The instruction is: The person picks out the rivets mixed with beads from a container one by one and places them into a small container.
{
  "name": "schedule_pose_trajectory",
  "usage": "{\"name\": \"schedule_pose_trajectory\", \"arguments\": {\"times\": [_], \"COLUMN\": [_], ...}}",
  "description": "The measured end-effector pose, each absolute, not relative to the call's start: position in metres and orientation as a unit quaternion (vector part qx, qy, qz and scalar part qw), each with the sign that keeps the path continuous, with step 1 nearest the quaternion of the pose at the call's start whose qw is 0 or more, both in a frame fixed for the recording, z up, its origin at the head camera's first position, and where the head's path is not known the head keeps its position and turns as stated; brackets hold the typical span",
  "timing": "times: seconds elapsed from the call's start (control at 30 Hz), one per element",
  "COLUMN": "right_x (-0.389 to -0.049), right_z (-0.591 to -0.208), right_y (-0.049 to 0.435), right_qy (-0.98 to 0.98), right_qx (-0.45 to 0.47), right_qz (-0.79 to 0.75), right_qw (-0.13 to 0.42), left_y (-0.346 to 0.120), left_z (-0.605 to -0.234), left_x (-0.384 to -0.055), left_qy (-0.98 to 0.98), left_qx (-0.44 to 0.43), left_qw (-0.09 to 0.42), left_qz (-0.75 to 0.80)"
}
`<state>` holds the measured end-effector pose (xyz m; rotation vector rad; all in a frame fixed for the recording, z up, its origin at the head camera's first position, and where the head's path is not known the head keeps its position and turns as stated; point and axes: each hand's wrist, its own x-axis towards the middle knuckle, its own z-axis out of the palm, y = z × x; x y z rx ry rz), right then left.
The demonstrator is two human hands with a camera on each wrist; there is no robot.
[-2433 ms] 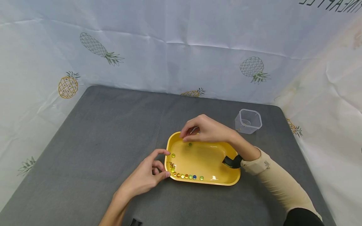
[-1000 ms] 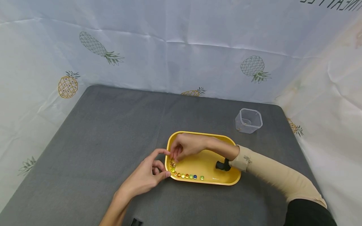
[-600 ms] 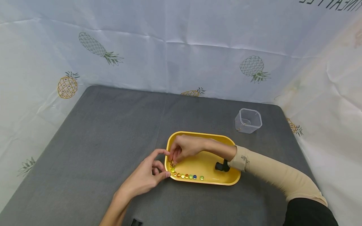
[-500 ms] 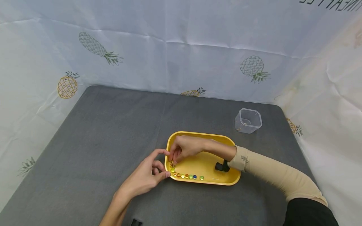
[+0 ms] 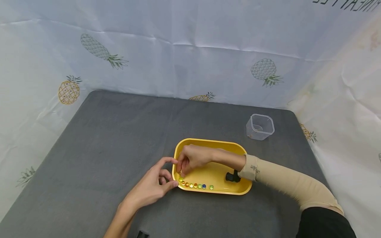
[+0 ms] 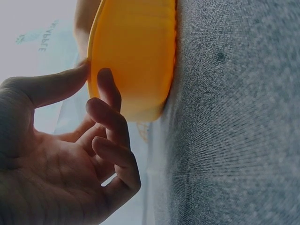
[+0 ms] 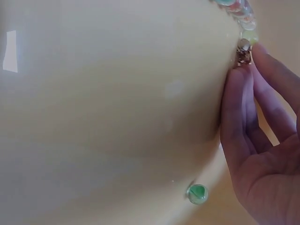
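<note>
My left hand (image 5: 150, 186) holds the left end of a yellow tray (image 5: 235, 191), thumb and index finger at its rim; the other fingers curl beside its outer wall (image 6: 136, 61). Inside the tray, my right hand (image 5: 194, 158) reaches down at the left end. Its fingertips close around a small shiny gold-brown piece (image 7: 243, 55) against the tray's wall. Just beyond them, a row of coloured glass marbles begins with a yellow-green marble (image 5: 181, 179) and includes a blue marble (image 5: 203, 186). A green marble (image 7: 198, 193) lies apart, below the hand in the right wrist view.
A clear plastic container (image 5: 260, 127) stands behind the tray to the right, on the grey tabletop (image 5: 119, 132). A black wrist strap (image 5: 233, 177) hangs from the right wrist into the tray. Pineapple-print cloth (image 5: 178, 49) surrounds the table's back and sides.
My right hand has come down from the tray's far left part to its left end, then shifted slightly nearer over the gold-brown pieces. The left hand keeps its place at the rim.
</note>
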<state>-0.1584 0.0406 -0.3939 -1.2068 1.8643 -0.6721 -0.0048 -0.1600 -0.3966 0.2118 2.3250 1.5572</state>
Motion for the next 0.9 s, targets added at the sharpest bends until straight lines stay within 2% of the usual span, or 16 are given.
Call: {"name": "schedule_pose_trajectory", "arguments": {"times": [0.57,0.9], "right_x": [-0.1542,-0.1555], "right_z": [-0.3968,-0.3948], "right_y": [0.0393,0.0397], "right_qy": [0.739,0.736], "right_qx": [-0.461,-0.483], "right_qz": [-0.267,-0.24], "right_qw": [0.413,0.41], "left_y": [-0.1603,-0.1609], "left_z": [-0.3952,-0.3954], "left_x": [-0.0041,-0.0051], "left_qy": [0.815,0.809], "left_qx": [0.076,0.078], "left_qw": [0.169,0.169], "left_qz": [0.549,0.558]}}
